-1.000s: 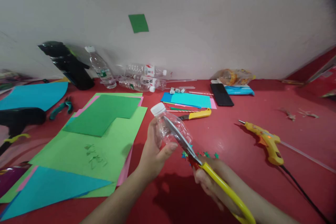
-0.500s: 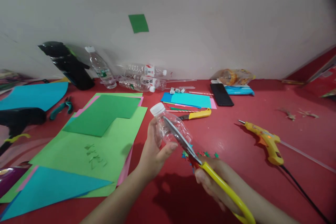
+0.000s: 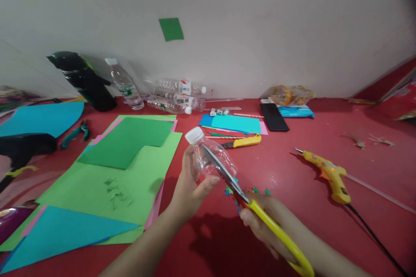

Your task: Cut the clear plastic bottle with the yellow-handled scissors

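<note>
My left hand [image 3: 190, 186] is wrapped round a small clear plastic bottle [image 3: 214, 158] with a white cap, held tilted above the red table [image 3: 292, 169]. My right hand [image 3: 263, 225] grips yellow-handled scissors [image 3: 260, 216]. The grey blades lie against the bottle's side. Tiny coloured paper stars [image 3: 250, 190] are scattered on the table just under the scissors.
Green, teal and pink paper sheets [image 3: 113, 173] cover the left side. A yellow glue gun [image 3: 328, 173] with cable lies at right. A yellow box cutter [image 3: 243, 141], a black phone [image 3: 274, 117], several clear bottles [image 3: 169, 95] and pliers [image 3: 76, 133] lie farther back by the white partition.
The bottle and scissors have barely shifted, creeping slightly left. Otherwise nothing has visibly changed.
</note>
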The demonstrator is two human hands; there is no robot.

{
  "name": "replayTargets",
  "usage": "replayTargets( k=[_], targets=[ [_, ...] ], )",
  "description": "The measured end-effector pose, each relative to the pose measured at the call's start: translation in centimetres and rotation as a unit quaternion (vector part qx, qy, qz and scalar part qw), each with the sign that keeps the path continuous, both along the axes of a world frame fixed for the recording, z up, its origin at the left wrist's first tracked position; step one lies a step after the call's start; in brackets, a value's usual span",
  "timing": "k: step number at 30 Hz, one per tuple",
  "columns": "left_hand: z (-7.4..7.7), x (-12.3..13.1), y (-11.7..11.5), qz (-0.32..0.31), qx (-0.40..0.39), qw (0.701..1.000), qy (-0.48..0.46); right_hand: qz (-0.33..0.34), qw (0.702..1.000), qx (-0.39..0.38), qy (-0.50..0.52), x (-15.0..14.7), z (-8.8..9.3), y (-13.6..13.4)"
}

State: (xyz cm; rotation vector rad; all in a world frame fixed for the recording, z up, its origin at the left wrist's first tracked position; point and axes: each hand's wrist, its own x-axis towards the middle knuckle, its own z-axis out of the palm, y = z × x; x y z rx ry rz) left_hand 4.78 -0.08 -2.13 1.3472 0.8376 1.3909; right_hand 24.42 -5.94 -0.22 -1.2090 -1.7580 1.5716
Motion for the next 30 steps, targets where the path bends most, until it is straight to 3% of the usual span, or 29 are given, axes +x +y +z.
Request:
replayTargets(
  k=[7, 16, 22, 27, 30],
  targets=[
    [0.1, -0.2, 0.3, -0.020, -0.030, 0.999, -0.021, 0.001, 0.998, -0.048, 0.029, 0.4, 0.2, 0.1],
    [-0.1, -0.8, 0.8, -0.037, -0.069, 0.996, -0.044, 0.057, 0.973, -0.185, 0.125, 1.8, -0.9, 0.3],
    [0.7, -1.1, 1.6, 0.018, -0.094, 0.989, -0.109, -0.007, 0.995, -0.091, 0.034, 0.9, 1.1, 0.4],
    [1.2, -1.7, 2.2, 0.025, -0.126, 0.975, -0.180, 0.019, 0.999, 0.028, -0.008, 1.9, 1.1, 0.6],
    [1.6, -1.9, 2.3, 0.034, -0.133, 0.973, -0.184, 0.024, 0.997, 0.058, -0.046, 2.5, 1.0, 0.8]
  ],
)
